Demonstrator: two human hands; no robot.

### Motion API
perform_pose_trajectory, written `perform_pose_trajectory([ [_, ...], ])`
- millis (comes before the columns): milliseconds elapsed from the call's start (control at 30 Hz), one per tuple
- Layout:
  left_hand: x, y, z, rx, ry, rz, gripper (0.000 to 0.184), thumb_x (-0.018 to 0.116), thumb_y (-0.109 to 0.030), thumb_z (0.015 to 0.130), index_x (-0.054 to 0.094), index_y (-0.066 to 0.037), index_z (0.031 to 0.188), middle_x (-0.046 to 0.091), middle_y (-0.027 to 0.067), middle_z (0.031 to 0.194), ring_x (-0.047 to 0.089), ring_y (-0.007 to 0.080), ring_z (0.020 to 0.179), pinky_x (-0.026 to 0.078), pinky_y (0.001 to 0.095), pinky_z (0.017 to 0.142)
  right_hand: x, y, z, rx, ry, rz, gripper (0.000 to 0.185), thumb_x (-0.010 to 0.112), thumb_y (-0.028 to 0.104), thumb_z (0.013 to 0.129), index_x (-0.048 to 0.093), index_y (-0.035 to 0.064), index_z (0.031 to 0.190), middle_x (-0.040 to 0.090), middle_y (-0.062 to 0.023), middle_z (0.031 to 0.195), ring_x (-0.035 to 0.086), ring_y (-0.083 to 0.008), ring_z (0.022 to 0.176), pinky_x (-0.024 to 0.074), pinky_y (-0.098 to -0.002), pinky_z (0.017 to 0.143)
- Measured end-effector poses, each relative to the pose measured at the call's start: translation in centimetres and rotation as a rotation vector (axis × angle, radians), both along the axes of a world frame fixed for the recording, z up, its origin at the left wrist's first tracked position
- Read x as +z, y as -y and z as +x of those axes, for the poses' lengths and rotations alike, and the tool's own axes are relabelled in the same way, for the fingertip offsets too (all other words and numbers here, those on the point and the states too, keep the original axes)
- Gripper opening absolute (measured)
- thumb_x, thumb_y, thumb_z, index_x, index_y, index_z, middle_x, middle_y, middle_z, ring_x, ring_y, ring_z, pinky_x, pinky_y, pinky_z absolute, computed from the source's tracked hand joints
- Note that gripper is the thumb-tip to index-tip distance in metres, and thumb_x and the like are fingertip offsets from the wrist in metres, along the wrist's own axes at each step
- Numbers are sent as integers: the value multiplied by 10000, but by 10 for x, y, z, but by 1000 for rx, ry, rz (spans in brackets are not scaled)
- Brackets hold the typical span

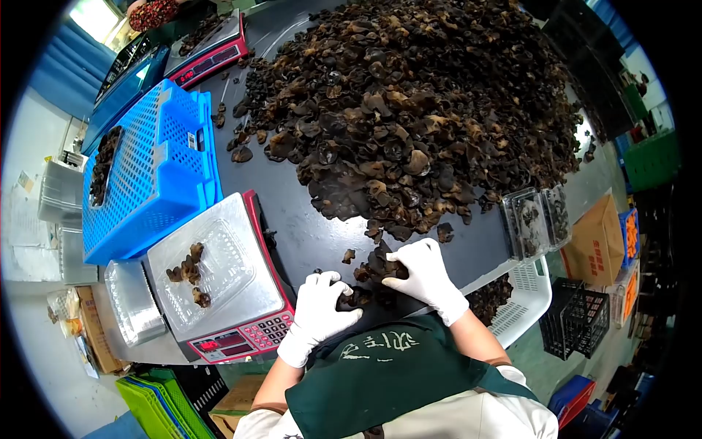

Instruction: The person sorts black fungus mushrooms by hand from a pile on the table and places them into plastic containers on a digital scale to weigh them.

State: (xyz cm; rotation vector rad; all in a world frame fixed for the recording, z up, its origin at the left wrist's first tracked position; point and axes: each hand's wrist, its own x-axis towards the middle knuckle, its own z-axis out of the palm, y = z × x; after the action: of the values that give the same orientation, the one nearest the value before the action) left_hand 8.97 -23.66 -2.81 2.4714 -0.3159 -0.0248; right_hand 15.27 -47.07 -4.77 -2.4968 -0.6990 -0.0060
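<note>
Both my hands wear white gloves and work at the table's near edge, in front of my dark green apron. My right hand (426, 274) grips a clump of dark brown wood ear mushrooms (377, 265) between thumb and fingers. Close by on the left, my left hand (319, 311) is curled around a few wood ear pieces (356, 298), partly hidden by its fingers. A big heap of wood ear mushrooms (409, 117) covers the table beyond. On the left, a scale (164, 256) carries a clear plastic tray (227, 263) with several mushroom pieces in it.
A blue crate (150, 172) stands behind the scale, with a second scale (208, 62) farther back. Clear containers (135, 304) are stacked at the left edge. Filled clear boxes (526, 223) sit at the right edge, above a white basket (528, 293). A cardboard box (596, 241) lies beyond.
</note>
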Motion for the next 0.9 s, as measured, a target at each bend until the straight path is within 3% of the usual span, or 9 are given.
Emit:
perform_pose_trajectory([
  [167,-15,16,32,91,-212,93,177,738,-256,710,678,-109,787,631,50,739,599,260,790,468,387,713,-10,4,3,-96,-88,149,228,719,230,728,671,93,903,655,-66,814,594,-244,790,417,-363,865],
  [267,-40,29,33,31,53,259,157,708,-259,728,665,-124,794,631,42,758,607,250,736,482,388,654,17,32,5,-238,-263,410,205,650,110,751,666,29,939,643,-95,795,611,-220,715,492,-310,673],
  [300,-45,30,34,23,56,254,157,708,-259,728,665,-124,794,631,42,758,607,250,736,482,388,654,35,48,5,-258,-420,481,230,609,83,764,669,16,975,656,-94,832,616,-185,754,495,-298,701],
  [400,-56,29,32,51,94,207,86,671,-185,696,610,-144,741,598,50,735,591,246,702,467,383,612,61,123,-2,-121,-672,396,259,560,93,781,678,8,995,677,-96,915,628,-171,840,491,-283,779],
  [467,-41,27,33,71,32,72,63,646,-178,733,625,-124,757,603,65,745,596,265,708,478,394,633,65,185,-31,-289,-964,143,292,625,142,750,696,1,996,685,-84,930,637,-155,855,508,-306,798],
  [500,-26,28,32,92,3,-33,78,642,-180,743,640,-112,782,617,72,765,604,274,726,487,393,651,76,187,-35,-389,-951,-21,338,658,155,738,685,-11,1031,692,-105,949,648,-167,889,511,-319,809],
  [700,22,96,3,-551,-553,-909,294,706,-144,807,663,-60,1085,672,109,1012,636,270,948,513,351,822,78,156,-37,-349,-486,29,334,665,149,779,653,3,1079,675,-140,1026,644,-292,957,501,-354,847],
  [767,21,96,6,-624,-607,-814,294,694,-102,813,651,-61,1101,667,113,1052,627,277,983,513,357,844,74,142,-34,-318,-429,17,312,657,164,800,651,27,1080,668,-128,1008,634,-288,934,497,-358,828],
  [900,-18,74,44,-194,83,-295,172,655,-59,782,665,-82,952,661,88,905,621,283,880,507,372,790,51,107,-31,-227,-259,34,284,636,159,803,633,45,1063,613,-131,960,582,-316,922,484,-397,798],
])
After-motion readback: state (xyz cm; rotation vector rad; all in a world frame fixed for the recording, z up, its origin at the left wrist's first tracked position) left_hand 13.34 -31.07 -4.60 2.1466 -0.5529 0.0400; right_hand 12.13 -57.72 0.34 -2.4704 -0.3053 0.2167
